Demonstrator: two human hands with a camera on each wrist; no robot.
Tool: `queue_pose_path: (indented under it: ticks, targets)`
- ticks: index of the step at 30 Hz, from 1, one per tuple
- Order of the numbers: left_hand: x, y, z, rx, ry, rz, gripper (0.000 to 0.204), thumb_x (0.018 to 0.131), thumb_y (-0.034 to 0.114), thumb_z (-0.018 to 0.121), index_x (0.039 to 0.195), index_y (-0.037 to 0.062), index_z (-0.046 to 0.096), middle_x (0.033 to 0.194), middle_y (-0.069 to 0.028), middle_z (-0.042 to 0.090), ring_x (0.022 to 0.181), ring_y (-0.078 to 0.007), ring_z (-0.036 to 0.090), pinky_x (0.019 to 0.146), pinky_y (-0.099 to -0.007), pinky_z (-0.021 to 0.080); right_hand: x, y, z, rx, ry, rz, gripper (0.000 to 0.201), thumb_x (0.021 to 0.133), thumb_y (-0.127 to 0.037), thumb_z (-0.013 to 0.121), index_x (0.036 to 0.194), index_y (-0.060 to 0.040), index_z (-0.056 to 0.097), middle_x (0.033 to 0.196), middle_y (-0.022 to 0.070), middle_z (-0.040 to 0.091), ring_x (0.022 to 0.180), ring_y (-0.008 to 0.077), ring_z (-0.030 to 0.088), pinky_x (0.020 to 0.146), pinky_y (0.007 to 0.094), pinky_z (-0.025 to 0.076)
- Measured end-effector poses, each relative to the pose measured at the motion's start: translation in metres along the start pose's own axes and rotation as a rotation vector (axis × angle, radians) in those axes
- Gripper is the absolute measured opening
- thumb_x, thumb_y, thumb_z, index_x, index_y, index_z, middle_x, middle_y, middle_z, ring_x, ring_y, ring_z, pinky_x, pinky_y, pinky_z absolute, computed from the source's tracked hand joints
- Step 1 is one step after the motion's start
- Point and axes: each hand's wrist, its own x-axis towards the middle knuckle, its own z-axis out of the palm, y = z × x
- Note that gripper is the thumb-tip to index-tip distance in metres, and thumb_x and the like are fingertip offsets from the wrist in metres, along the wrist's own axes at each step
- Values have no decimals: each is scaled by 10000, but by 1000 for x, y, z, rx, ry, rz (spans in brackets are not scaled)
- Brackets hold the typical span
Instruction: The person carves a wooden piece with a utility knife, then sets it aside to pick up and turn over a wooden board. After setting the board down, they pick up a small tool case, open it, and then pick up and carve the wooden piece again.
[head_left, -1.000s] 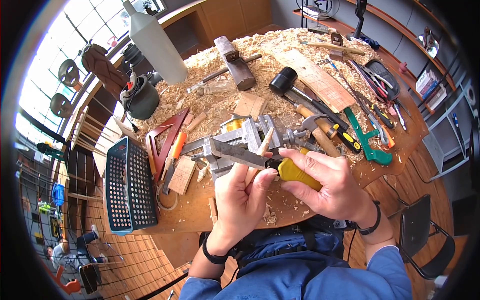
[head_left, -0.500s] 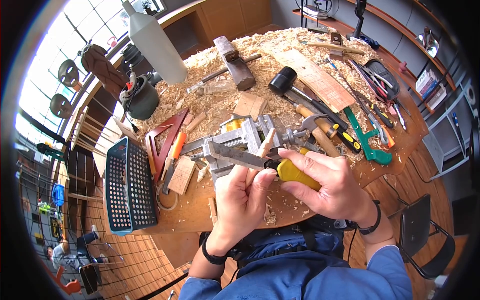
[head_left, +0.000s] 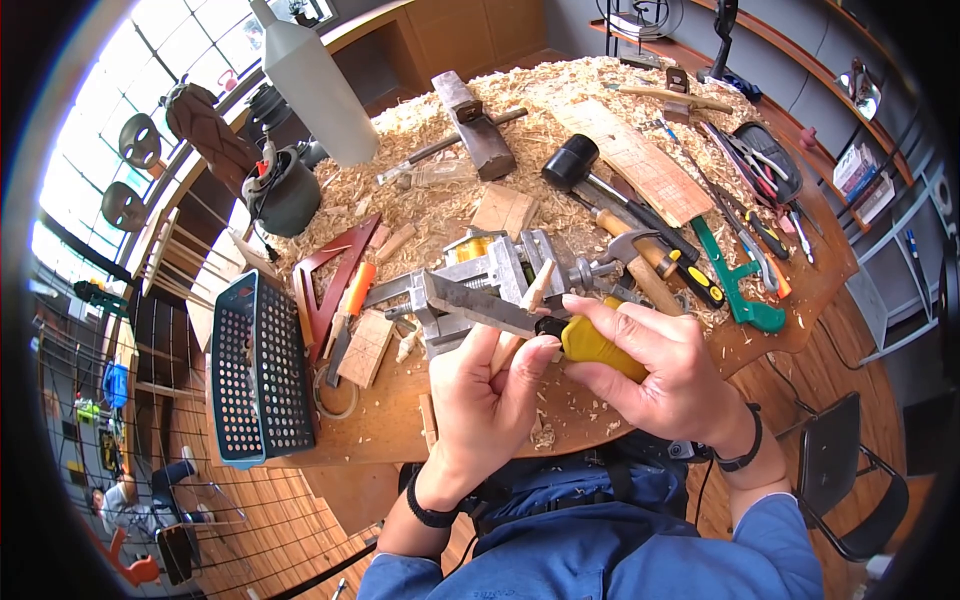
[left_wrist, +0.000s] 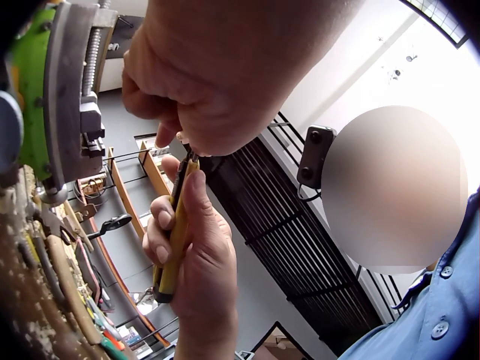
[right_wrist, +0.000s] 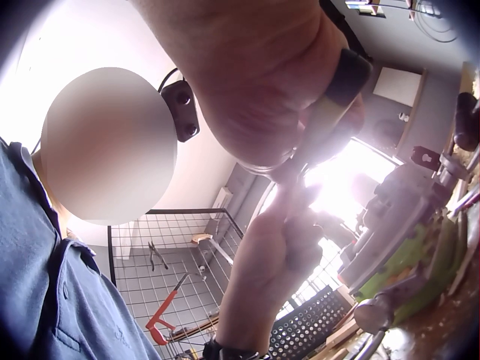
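In the head view my right hand (head_left: 660, 365) grips the yellow handle (head_left: 600, 348) of a knife. Its wide grey blade (head_left: 480, 306) points left, lying across a slim wooden stick (head_left: 538, 286) with a whittled, tapering end. My left hand (head_left: 480, 400) holds the stick's lower part, mostly hidden by the fingers, and its thumb rests near the base of the blade. The left wrist view shows the right hand (left_wrist: 199, 262) with its fingers wrapped round the yellow and black handle (left_wrist: 177, 247). Beyond the hands sits a metal vise (head_left: 480, 275).
Wood shavings (head_left: 420, 215) cover much of the bench. A perforated basket (head_left: 262, 370), an orange-handled knife (head_left: 352, 305) and a wood block (head_left: 366, 348) lie left. Right are a black mallet (head_left: 570, 162), a hammer (head_left: 640, 255) and a green-handled saw (head_left: 740, 290).
Both hands keep nearly the same place and grip. The blade and the stick's tapered end have shifted only slightly, and the head view has moved a little.
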Motion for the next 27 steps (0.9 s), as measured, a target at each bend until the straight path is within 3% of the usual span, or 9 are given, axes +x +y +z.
queue_pose_path:
  ticks: [2,5,9,12,14,17,21,23,27]
  targets:
    - [-2,0,0,-131,-62,-73,293,1002,87,681,1262,-46,661,695,-20,647,644,-30,511,604,-220,444,0,-1,-2,6,-11,-6,573,875,-229,821,1348,32,629,790,144,649,653,299,653,580,381,519]
    - [-4,-6,9,-358,-39,-53,357,1020,74,645,1344,-74,607,816,-59,711,767,-40,571,712,-219,481,1,0,-2,21,-13,-24,559,875,-233,820,1336,28,640,799,147,663,660,300,666,586,381,528]
    - [-4,-2,7,-373,-49,-58,377,1025,64,632,1376,-65,592,911,-90,737,849,-54,600,784,-229,499,2,-2,-3,21,-16,-29,552,873,-233,821,1327,28,647,826,157,683,676,302,684,597,380,542]
    - [-3,0,2,-307,-91,-91,349,1059,153,608,1323,-75,633,1031,-54,723,933,-74,614,849,-241,502,1,-3,-5,4,-22,-14,562,870,-233,822,1333,31,642,820,152,677,673,300,679,591,380,536]
    - [-3,1,0,-134,-69,-27,290,1003,59,667,1266,-61,653,812,-70,724,736,-50,593,687,-232,502,1,-3,-4,5,-14,-13,569,869,-233,823,1336,34,638,812,148,669,669,298,674,586,381,532]
    - [-2,0,0,-85,-40,-2,208,988,60,690,1164,-50,690,695,-26,665,642,-46,548,610,-235,472,0,-2,-2,-4,-5,-21,583,866,-234,826,1342,39,632,797,141,655,658,295,664,578,383,523]
    - [0,4,2,-63,2,10,172,979,71,710,1115,-35,707,617,16,580,577,-36,472,549,-230,419,-1,-1,-2,-28,-4,-19,598,861,-239,831,1349,38,627,786,138,641,642,291,649,570,382,515]
    - [0,8,4,-129,59,-80,240,998,146,712,840,-30,673,616,82,379,627,-35,321,542,-246,279,0,-2,-3,-35,-8,-14,600,860,-240,832,1351,38,626,786,138,640,639,290,647,567,382,514]
    - [0,9,1,-79,53,-99,236,1000,150,715,852,-32,685,614,82,349,627,-38,308,542,-239,286,0,-2,-1,-32,5,-15,604,861,-240,832,1356,35,622,777,137,635,632,285,639,559,381,511]
